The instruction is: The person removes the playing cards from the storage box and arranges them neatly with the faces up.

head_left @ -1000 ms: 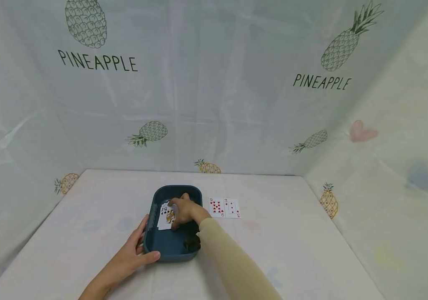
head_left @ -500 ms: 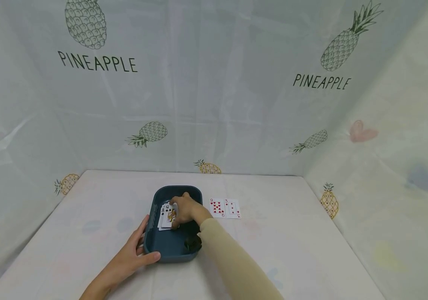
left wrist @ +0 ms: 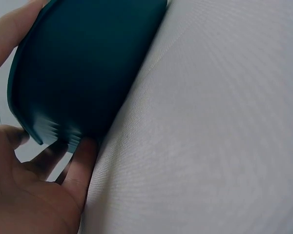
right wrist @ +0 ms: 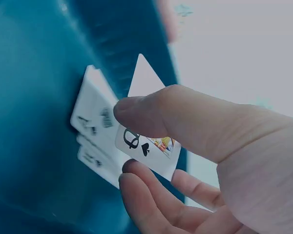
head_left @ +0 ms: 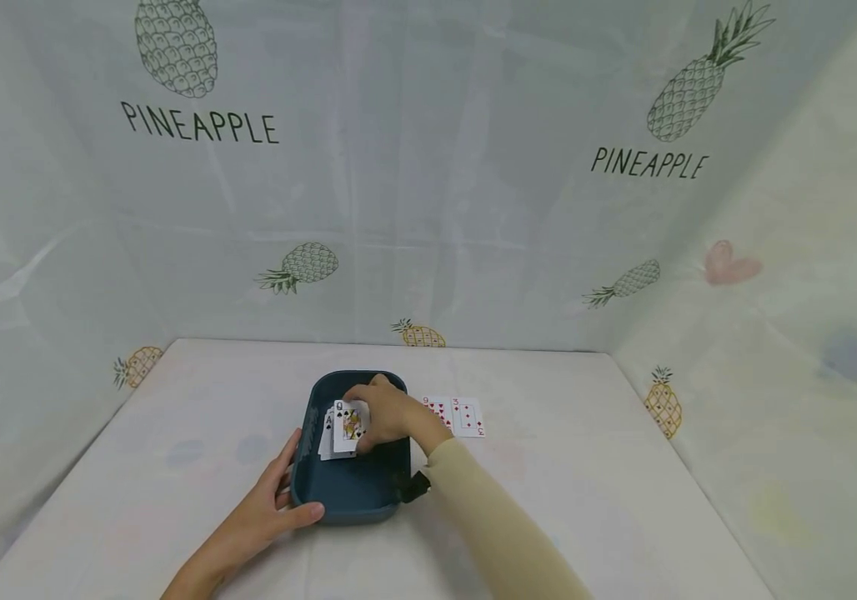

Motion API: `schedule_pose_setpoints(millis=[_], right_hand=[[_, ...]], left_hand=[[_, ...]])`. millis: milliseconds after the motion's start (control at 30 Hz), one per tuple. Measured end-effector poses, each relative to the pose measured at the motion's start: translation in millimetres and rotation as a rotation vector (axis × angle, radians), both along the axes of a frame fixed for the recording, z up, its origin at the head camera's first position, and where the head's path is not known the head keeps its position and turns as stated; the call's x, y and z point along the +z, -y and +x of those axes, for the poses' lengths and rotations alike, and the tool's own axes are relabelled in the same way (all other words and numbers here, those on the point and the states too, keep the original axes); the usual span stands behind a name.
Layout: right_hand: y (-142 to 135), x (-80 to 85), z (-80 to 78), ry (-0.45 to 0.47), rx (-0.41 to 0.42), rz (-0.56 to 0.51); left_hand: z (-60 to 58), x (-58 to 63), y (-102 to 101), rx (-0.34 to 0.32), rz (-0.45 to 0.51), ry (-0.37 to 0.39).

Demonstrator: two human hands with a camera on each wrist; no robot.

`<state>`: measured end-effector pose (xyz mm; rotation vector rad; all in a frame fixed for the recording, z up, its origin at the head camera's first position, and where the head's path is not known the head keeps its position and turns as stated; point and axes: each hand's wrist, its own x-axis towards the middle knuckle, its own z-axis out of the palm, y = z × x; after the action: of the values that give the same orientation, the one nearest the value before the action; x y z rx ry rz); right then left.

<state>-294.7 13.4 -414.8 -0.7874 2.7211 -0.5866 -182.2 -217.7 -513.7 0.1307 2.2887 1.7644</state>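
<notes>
Right hand (head_left: 387, 414) pinches the queen of spades (head_left: 348, 427) with its fingers
Below these fingers, other cards (right wrist: 92, 117) lie inside the tray (head_left: 346, 487); left hand (head_left: 267, 507) grips its corner, fingers spread

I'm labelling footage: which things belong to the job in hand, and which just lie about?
In the job:
left hand, holding the tray;
right hand, pinching the queen of spades;
cards inside the tray.

Apparently just about:
nine of hearts and three of diamonds beside the tray, though they may belong;
pineapple-print backdrop.
</notes>
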Motion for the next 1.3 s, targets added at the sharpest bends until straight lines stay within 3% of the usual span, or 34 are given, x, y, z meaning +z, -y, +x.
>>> schedule_pose_setpoints(millis=[200, 500, 667, 867, 1300], right_hand=[[-37, 12.4, 11.0, 0.023, 0.025, -0.149], [-126, 16.4, 26.4, 0.017, -0.052, -0.281], [-171, 3.4, 21.5, 0.011, -0.095, -0.236], [-211, -19.5, 3.9, 0.015, -0.137, -0.139], [-241, -43.1, -33.5, 0.07, -0.175, -0.007]], left_hand=[[1.2, 1.7, -3, 0.016, -0.021, 0.002], [0.6, 2.7, 2, 0.012, 0.011, -0.005], [1.0, 1.8, 3, 0.008, 0.021, 0.0], [1.5, -0.4, 2, 0.009, 0.03, -0.001], [-0.8, -3.4, 2, 0.004, 0.031, -0.014]])
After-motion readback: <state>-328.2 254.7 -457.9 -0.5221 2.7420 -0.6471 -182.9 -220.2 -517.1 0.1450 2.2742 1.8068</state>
